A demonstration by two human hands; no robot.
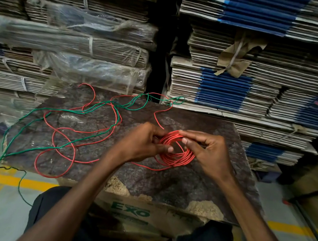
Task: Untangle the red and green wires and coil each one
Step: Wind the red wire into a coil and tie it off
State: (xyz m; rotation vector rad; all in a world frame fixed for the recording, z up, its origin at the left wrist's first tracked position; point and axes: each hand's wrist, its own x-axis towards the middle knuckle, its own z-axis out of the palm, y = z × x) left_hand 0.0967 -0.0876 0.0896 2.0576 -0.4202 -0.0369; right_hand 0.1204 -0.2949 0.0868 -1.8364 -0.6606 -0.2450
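Red wire (176, 151) — one coil pinched by both hands — one green wire (39, 112) loose.

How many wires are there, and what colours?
2. The red wire is partly coiled between both hands, the rest looping left across the board. The green wire lies loose, trailing off the board's left edge.

Red wire (177, 152) partly coiled, green wire (39, 118) loose

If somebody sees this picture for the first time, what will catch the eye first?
First, the red coil at the centre, held by the left hand and the right hand. Next, the loose red wire and green wire sprawling leftward across the dark board.
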